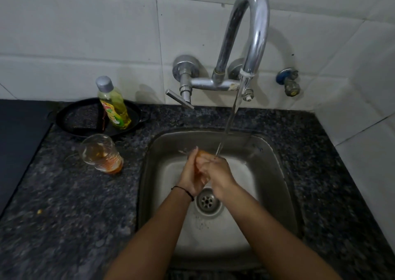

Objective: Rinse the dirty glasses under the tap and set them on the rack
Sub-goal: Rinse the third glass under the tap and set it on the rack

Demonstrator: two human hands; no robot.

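Glass (102,152): on table (64,205), nine o'clock of sink (267,151), orange dregs inside.
Hidden: orange thing (203,152) between the hands, mostly covered; whether a glass, cannot tell.
Grip: left hand (190,173) pressed flat against it, right hand (217,169) curled over it, under tap (254,23) stream.

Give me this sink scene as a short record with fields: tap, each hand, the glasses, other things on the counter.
tap: tap running, stream falls onto the hands over the sink
right hand: right hand curled round held glass, mostly hidden, orange residue showing
left hand: left hand against the right hand, grip unclear
waiting: counter glass stands left of the sink, orange residue at its bottom
other: soap bottle on dark pan
rack: not in view
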